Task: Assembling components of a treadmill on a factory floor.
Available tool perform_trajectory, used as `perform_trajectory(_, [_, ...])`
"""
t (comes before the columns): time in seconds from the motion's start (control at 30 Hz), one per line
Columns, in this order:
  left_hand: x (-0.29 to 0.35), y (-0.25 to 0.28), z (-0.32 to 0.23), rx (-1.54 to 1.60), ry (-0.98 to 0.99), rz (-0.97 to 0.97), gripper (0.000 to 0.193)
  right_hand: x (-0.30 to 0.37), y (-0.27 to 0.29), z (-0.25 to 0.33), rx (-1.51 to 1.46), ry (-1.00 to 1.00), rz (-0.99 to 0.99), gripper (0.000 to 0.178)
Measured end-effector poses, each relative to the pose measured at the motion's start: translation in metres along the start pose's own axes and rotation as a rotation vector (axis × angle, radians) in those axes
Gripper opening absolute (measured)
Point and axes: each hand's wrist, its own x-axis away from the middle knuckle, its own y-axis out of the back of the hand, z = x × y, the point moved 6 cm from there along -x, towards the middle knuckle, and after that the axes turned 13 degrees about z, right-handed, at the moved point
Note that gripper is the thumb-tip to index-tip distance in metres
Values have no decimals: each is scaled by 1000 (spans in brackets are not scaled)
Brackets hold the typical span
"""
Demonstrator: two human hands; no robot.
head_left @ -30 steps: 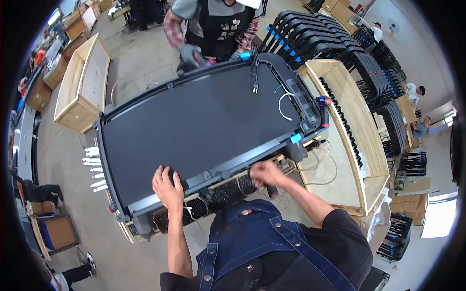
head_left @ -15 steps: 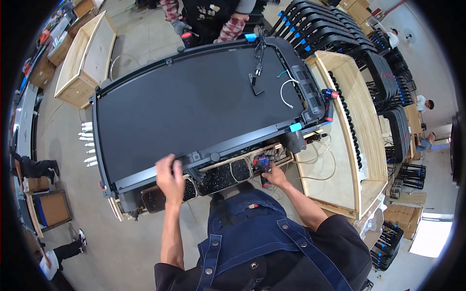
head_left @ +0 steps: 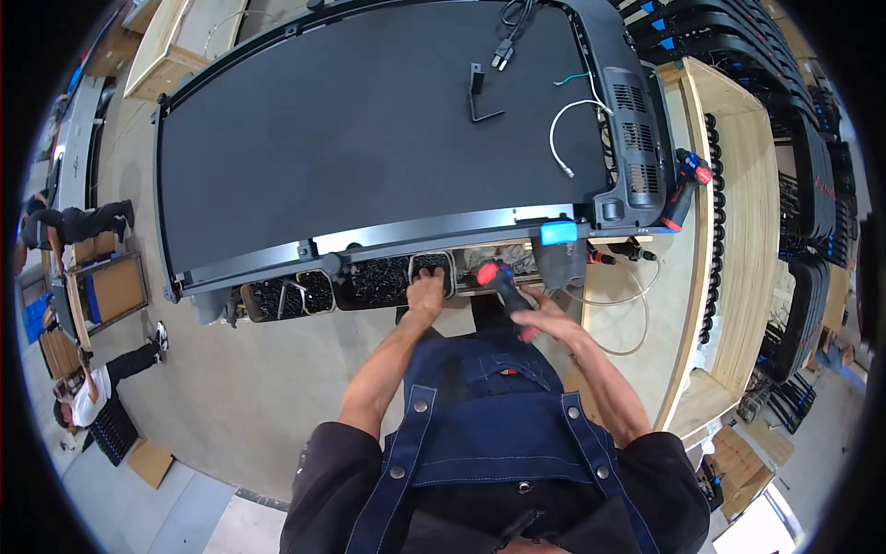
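My left hand reaches into a bin of small black screws under the near edge of a treadmill deck. Its fingers are curled down and close together; whatever lies between their tips is hidden. In my right hand is a red and black cordless driver, tilted in front of my apron, its head toward the bins. The treadmill deck lies flat before me with its black belt up. On the belt rest an L-shaped hex key, a power cord plug and a white cable.
More bins of dark hardware line the deck's near side. A second cordless driver stands at the deck's right end, beside a wooden crate with black rollers. A looped hose hangs at right. People work at far left.
My left hand has left the deck's rail and moved right, down into the screw bin. My right hand has raised the driver from beside the bins. My view has shifted nearer the deck.
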Motion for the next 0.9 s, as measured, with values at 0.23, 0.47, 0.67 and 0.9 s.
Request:
perform_trajectory(0.23, [-5, -15, 9, 60, -46, -31, 21, 149, -11, 104, -361, 247, 625, 89])
perform_trajectory(0.47, [15, -3, 24, 363, -60, -291, 14, 108, -10, 123, 281, 343, 83, 46])
perform_trajectory(0.67, [51, 8, 13, 1501, 58, -100, 21, 140, -13, 142, 143, 483, 56, 43])
perform_trajectory(0.9, [136, 109, -96, 2466, -424, 30, 21, 153, -19, 173, 115, 656, -32, 34])
